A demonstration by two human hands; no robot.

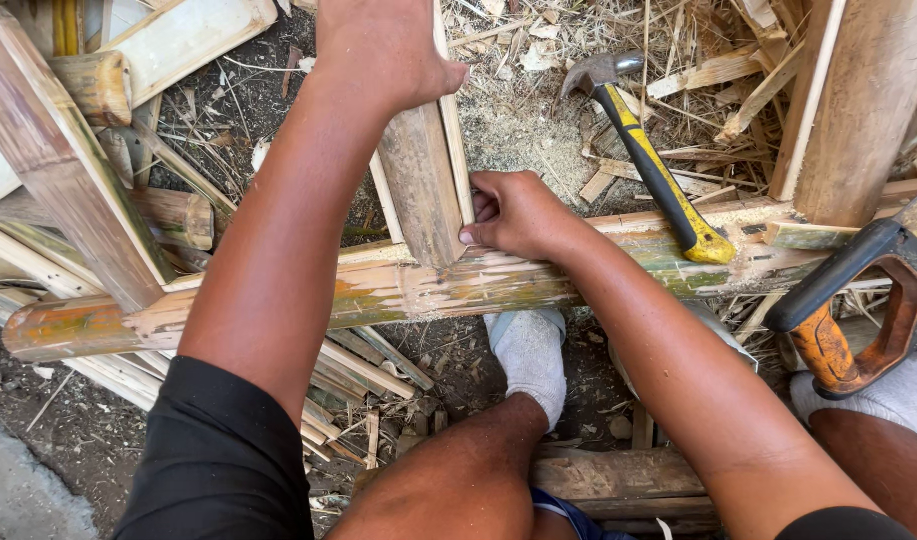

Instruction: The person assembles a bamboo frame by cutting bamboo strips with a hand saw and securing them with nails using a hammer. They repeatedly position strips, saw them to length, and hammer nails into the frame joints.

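Note:
My left hand (378, 45) grips the upper part of a split bamboo slat (423, 185) that stands crosswise against a long horizontal bamboo pole (398, 290). At the slat's lower right edge, my right hand (518, 213) curls its fingers around the slat where it meets the pole. The pole is scraped, greenish and pale, and runs from lower left to upper right. Another upright bamboo piece (58, 160) crosses the pole at the left, and a third (858, 100) at the right.
A hammer with a yellow and black handle (658, 175) lies on the pole to the right of my right hand. A handsaw's orange and black handle (858, 320) is at the right edge. Bamboo offcuts, shavings and dirt cover the ground. My white-socked foot (533, 355) rests below the pole.

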